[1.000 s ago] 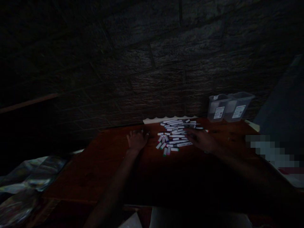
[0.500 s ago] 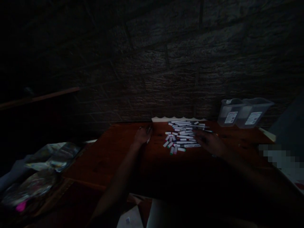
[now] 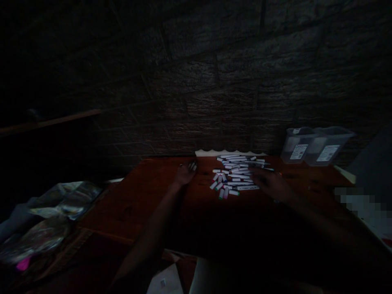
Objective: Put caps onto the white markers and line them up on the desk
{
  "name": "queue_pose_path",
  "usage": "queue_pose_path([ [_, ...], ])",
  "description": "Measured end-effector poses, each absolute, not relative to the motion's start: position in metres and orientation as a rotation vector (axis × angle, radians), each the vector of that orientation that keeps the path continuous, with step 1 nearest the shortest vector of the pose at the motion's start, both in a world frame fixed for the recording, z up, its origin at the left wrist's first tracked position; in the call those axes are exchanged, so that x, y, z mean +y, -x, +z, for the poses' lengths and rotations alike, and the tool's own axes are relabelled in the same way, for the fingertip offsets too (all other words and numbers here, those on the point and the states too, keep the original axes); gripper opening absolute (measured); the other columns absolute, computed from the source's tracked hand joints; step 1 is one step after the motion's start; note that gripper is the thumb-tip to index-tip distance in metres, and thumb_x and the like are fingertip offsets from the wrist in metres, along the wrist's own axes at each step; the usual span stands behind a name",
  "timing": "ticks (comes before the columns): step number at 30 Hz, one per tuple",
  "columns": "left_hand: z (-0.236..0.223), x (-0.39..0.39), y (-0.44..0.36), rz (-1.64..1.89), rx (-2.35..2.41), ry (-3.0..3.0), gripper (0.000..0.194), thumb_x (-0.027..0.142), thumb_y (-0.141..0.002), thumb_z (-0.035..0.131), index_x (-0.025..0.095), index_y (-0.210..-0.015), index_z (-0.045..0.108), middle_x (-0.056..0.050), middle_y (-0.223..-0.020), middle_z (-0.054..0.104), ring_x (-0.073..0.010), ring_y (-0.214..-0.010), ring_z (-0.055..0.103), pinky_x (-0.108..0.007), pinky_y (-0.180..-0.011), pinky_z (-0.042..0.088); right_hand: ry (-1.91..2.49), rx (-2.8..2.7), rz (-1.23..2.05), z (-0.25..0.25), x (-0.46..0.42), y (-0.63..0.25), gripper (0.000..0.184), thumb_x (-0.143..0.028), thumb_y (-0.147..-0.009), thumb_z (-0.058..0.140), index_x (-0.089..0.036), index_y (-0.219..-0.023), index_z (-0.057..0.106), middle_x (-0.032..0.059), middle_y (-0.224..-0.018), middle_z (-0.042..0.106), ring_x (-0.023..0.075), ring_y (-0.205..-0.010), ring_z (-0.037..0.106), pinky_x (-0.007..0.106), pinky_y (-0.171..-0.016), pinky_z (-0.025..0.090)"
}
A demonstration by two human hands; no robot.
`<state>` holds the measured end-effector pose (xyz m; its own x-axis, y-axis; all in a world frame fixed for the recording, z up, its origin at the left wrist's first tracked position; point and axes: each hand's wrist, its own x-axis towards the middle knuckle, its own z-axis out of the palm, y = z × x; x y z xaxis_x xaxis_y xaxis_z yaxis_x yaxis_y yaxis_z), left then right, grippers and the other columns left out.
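Where markers (image 3: 239, 176) stop, tabletop (image 3: 131, 204) spreads (leftward).

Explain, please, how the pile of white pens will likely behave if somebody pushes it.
The pile of white pens would probably spread rather than move as one, since the pens lie loose and close together. Single pens may roll, as they look slim and rounded on the flat table. Each is probably stiff and light, judging by its straight, slender shape.
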<state>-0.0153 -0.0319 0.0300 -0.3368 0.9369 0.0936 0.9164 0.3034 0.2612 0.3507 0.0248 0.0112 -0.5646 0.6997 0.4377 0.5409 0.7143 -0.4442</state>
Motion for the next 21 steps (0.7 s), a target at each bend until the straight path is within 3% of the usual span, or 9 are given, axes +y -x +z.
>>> queue_pose_path([
  [5, 0.025, -0.031, 0.013, 0.412, 2.555, -1.769, 0.041, 0.032, -0.091, 0.051, 0.014, -0.126, 0.057, -0.014, -0.125, 0.064, -0.0239, -0.115, 0.059, -0.032, -0.098, 0.045, 0.937, -2.306, 0.353, 0.011, 0.025, -0.35, 0.035, -0.034, -0.093, 0.05, -0.025, -0.122, 0.065, 0.0038, -0.102, 0.076, 0.0211, -0.087, 0.073, 0.032, -0.077, 0.058],
  [10, 0.023, -0.03, 0.008, 0.363, 2.625, -1.744, 0.036, 0.032, -0.093, 0.046, 0.021, -0.123, 0.062, -0.012, -0.122, 0.065, -0.024, -0.116, 0.059, -0.032, -0.098, 0.046, 0.93, -2.316, 0.356, 0.011, 0.024, -0.35, 0.035, -0.035, -0.093, 0.048, -0.023, -0.121, 0.065, 0.0051, -0.105, 0.075, 0.0209, -0.088, 0.073, 0.032, -0.077, 0.058],
  [15, 0.027, -0.032, 0.006, 0.287, 2.694, -1.686, 0.037, 0.034, -0.093, 0.043, 0.019, -0.119, 0.066, -0.015, -0.12, 0.066, -0.0263, -0.109, 0.064, -0.033, -0.093, 0.049, 0.945, -2.318, 0.354, 0.011, 0.025, -0.351, 0.035, -0.035, -0.093, 0.048, -0.023, -0.122, 0.064, 0.0041, -0.099, 0.077, 0.0195, -0.082, 0.073, 0.03, -0.073, 0.058],
  [21, 0.036, -0.039, 0.007, 0.2, 2.684, -1.717, 0.042, 0.044, -0.093, 0.042, 0.026, -0.124, 0.064, -0.012, -0.12, 0.067, -0.0261, -0.106, 0.065, -0.033, -0.09, 0.05, 0.949, -2.313, 0.371, 0.01, 0.026, -0.351, 0.034, -0.035, -0.093, 0.048, -0.022, -0.12, 0.066, 0.0053, -0.1, 0.076, 0.0215, -0.086, 0.073, 0.033, -0.076, 0.058],
])
